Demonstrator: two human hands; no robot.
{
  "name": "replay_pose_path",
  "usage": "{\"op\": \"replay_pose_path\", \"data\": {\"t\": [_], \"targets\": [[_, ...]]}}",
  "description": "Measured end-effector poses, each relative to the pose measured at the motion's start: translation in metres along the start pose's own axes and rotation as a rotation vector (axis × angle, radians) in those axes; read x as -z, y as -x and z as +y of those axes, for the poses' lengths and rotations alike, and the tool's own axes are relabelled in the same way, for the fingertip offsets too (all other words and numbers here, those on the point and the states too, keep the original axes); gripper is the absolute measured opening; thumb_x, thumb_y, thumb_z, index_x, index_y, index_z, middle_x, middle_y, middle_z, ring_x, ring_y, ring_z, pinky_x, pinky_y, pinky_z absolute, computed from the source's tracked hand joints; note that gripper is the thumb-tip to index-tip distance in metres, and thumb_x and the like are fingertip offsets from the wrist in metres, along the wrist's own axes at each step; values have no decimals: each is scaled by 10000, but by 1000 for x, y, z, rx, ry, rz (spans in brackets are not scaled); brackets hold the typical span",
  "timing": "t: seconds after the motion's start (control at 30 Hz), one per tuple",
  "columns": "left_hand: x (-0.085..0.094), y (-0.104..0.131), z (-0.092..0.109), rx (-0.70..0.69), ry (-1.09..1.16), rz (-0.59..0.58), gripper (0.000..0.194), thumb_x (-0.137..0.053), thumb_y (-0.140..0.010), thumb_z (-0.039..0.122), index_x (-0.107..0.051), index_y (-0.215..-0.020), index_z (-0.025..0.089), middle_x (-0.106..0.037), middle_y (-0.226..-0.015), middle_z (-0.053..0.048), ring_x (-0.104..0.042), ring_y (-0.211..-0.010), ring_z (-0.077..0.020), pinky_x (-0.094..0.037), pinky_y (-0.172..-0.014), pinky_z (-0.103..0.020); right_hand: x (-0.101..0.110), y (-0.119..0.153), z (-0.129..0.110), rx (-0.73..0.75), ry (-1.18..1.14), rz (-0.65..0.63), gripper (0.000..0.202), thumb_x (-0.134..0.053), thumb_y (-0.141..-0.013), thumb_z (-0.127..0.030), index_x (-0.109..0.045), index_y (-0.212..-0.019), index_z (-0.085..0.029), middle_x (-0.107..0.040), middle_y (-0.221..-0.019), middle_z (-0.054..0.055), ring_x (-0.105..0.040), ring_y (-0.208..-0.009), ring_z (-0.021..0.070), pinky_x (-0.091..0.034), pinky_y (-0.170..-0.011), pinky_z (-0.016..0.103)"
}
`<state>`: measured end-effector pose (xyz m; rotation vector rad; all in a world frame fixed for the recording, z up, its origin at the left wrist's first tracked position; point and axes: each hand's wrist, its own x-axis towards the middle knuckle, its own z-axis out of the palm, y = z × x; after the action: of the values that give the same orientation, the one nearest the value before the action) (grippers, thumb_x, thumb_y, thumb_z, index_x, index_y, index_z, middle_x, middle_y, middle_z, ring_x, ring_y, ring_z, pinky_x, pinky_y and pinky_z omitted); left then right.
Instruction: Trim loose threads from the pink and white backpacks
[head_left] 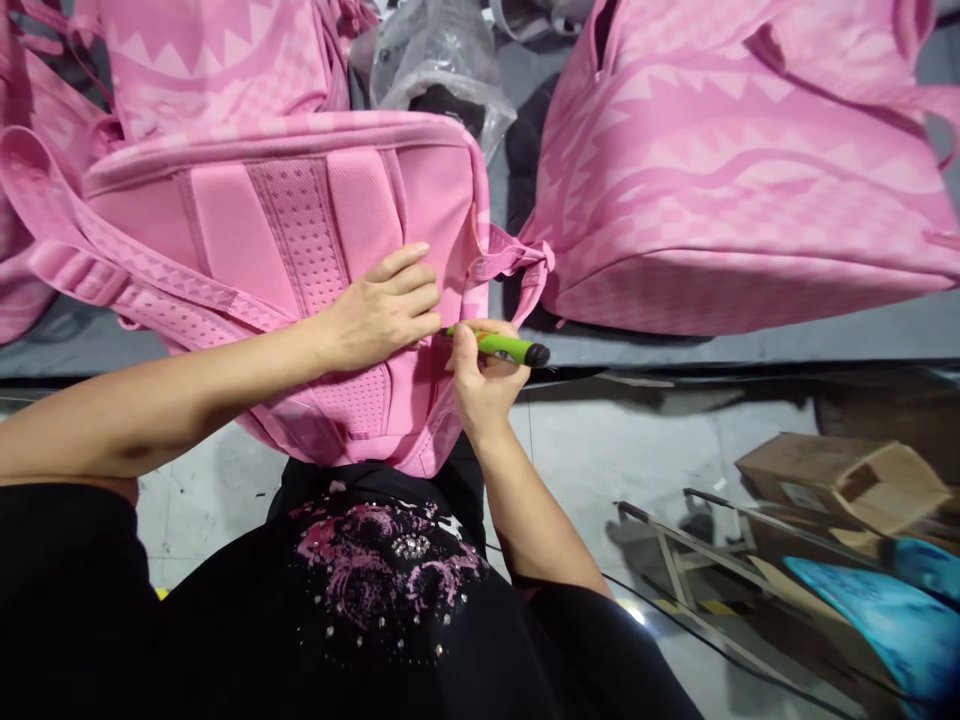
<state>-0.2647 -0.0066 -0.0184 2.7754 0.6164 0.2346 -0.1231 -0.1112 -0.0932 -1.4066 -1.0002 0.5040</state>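
Pink backpack, in the head view, overhangs a gray table. The right hand pinches a green pen-like tool; the left hand rests curled on the back panel, its grip unclear. If slack cloth shifts, the tool might slip and mar it.

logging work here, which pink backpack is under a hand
The middle pink backpack, nearest the wearer, padded back panel showing: the left hand rests on it. No hand touches the others, like the toothed-print backpack at right.
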Motion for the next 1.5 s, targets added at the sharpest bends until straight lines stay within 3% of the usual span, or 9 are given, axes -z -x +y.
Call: {"op": "replay_pose_path", "data": {"t": [0.43,0.67,0.8,0.9,1.03,1.13,1.27,1.4,1.5], "targets": [[2,-3,-1,-76,-174,-26,398,-283,-1036,271,-633,-852,227,-596,-931,-19,-568,-1152,-193,-303,-1237,-473,1,-2,-3,-21,-19,-21,229,-632,-955,-437,-615,-918,-211,-587,-638,-48,-570,-488,112,-494,-508,267],[35,-30,-13,-225,-260,-162,221,-580,-907,336,-595,-717,226,-621,-807,-30,-582,-1041,-250,-359,-1164,-515,13,-1,-2,-63,-49,-85,238,-641,-943,-437,-625,-899,-203,-612,-636,-35,-591,-485,125,-515,-511,273],[56,-30,-13,-261,-365,-169,169,-700,-810,332,-612,-716,223,-657,-780,-33,-589,-956,-244,-397,-1083,-478,13,10,-4,116,-52,-117,275,-603,-973,-370,-658,-1183,-201,-737,-1074,88,-742,-892,204,-617,-828,370],[76,-10,11,-213,-503,-82,147,-665,-838,329,-637,-766,204,-680,-805,-58,-592,-892,-240,-452,-906,-443,3,10,-19,458,6,-62,418,-582,-981,-273,-583,-1399,-254,-687,-1287,95,-663,-1192,242,-559,-1018,437],[120,31,78,-63,-608,73,196,-509,-928,291,-655,-855,182,-667,-800,-67,-597,-901,-247,-425,-735,-394,15,-2,-76,892,74,64,505,-590,-973,-243,-516,-1471,-288,-732,-1157,70,-703,-1049,249,-604,-890,438],[144,55,123,58,-576,172,245,-496,-947,348,-669,-914,178,-664,-845,-76,-596,-949,-266,-420,-716,-378,41,-12,-125,1035,143,-61,491,-597,-963,-226,-539,-1443,-311,-741,-1105,47,-701,-961,223,-603,-804,382],[117,62,123,150,-455,173,167,-586,-905,289,-684,-961,166,-689,-923,-91,-588,-958,-261,-427,-733,-365,41,-14,-130,1006,154,-155,383,-627,-941,-235,-619,-1322,-267,-741,-1004,42,-680,-851,201,-582,-768,359],[68,50,67,168,-418,27,271,-682,-887,367,-695,-1042,144,-703,-995,-108,-576,-977,-264,-428,-816,-387,3,-23,-68,915,146,-136,221,-562,-957,-201,-647,-1161,-208,-743,-939,65,-695,-778,200,-570,-700,336],[63,51,32,115,-450,53,374,-678,-890,509,-713,-1053,175,-665,-1108,-125,-538,-1095,-300,-398,-929,-448,-15,-36,-32,910,165,-113,191,-547,-951,-208,-649,-1112,-211,-740,-909,66,-703,-779,216,-572,-705,355]]}}
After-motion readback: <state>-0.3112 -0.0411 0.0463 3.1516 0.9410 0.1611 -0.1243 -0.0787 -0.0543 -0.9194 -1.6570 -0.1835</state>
